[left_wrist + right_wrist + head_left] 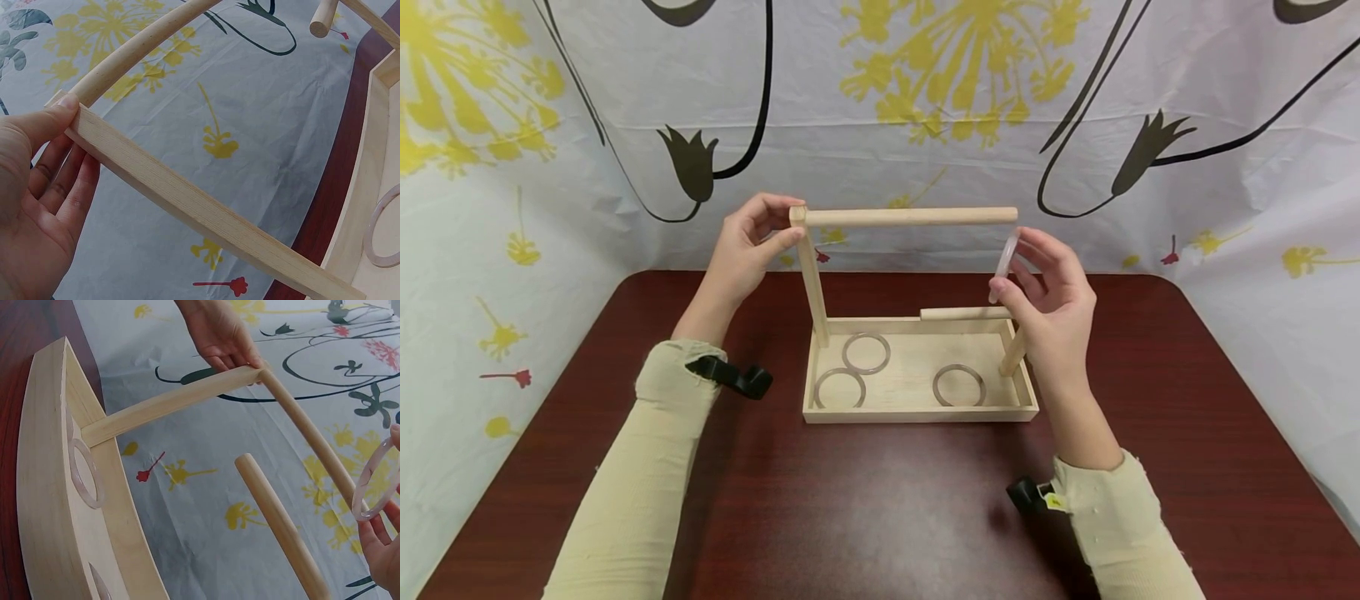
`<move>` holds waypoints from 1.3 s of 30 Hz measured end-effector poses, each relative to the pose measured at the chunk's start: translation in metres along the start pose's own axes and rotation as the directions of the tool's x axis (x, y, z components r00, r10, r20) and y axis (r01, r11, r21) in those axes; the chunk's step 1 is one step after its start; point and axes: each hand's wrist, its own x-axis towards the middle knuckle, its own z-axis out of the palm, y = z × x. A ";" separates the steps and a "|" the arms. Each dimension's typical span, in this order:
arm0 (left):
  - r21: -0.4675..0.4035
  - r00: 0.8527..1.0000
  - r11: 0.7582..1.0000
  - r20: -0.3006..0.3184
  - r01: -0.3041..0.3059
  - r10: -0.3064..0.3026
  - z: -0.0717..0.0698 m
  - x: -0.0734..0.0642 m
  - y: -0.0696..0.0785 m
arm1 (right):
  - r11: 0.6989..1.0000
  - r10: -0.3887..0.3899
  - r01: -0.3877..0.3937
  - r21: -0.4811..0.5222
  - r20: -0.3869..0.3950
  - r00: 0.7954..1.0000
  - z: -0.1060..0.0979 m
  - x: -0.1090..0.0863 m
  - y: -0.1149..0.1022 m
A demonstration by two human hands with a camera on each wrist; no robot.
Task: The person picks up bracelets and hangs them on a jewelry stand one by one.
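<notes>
Yellow-flowered white cloth (820,167) hangs behind a dark-red bench (910,517). Head view: left of centre, the left hand (747,242) pinches a pale wooden post (813,287); right of centre, the right hand (1060,296) pinches a cloudy pinkish ring (1004,265). Left wrist view: fingers (80,194) nip the post's top, upper left. Right wrist view: the ring, far right, by a round wooden bar (309,437).

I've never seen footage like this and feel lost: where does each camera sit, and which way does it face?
Head: worn on the head, facing forward and down over the wooden tray; both sleeves, left fingers and right fingers show.
Left wrist: worn there, facing the taller post; left fingers show.
Right wrist: worn there, facing across the tray; left and right fingers show.
Shared: head and right wrist both show the held ring.
</notes>
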 end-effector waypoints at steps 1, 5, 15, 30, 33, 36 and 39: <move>0.001 1.000 1.000 -0.001 -0.001 0.001 0.000 0.000 0.000 | 1.000 -0.001 0.001 -0.003 -0.004 1.000 0.000 0.001 0.000; 0.009 1.000 1.000 -0.002 -0.005 0.005 0.000 0.000 0.000 | 0.999 -0.008 0.007 -0.035 -0.019 1.000 -0.001 0.004 0.002; 0.009 1.000 1.000 0.003 0.001 -0.001 0.000 0.000 0.000 | 0.996 -0.030 0.027 -0.084 -0.042 0.999 -0.001 0.011 0.003; 0.016 1.000 1.000 0.010 0.000 0.000 0.000 0.000 0.000 | 0.998 0.008 -0.014 -0.054 -0.114 0.993 -0.001 0.027 0.008; 0.015 1.000 1.000 0.011 0.004 -0.004 0.000 0.000 0.001 | 0.998 0.011 -0.018 -0.055 -0.120 0.993 -0.001 0.030 0.009; 0.015 1.000 1.000 0.011 0.006 -0.006 0.000 0.000 0.001 | 0.998 0.014 -0.021 -0.055 -0.121 0.993 0.000 0.032 0.010; 0.015 1.000 1.000 0.011 0.007 -0.007 0.000 -0.001 0.001 | 0.998 0.018 -0.025 -0.055 -0.119 0.993 0.000 0.035 0.012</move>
